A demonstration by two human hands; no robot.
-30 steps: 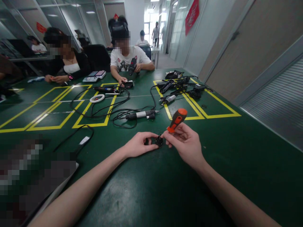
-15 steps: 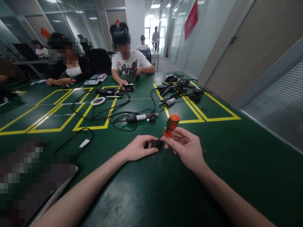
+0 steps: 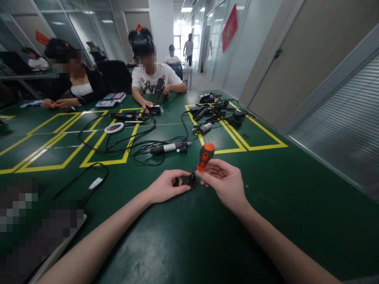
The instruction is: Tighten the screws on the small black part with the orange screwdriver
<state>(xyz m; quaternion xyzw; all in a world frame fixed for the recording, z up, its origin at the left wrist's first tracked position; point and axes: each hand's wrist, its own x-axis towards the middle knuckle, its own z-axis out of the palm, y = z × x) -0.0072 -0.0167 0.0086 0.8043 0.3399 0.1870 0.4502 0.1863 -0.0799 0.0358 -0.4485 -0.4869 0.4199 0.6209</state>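
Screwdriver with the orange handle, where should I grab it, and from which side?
Grab the screwdriver by its fat orange handle, coming from the right, as the right hand does. It stands almost upright, tip down on the small black part that the left hand pinches, so the handle is the only free, thick bit.

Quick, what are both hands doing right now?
Left hand: closed on the small black part.
Right hand: closed on the orange screwdriver.
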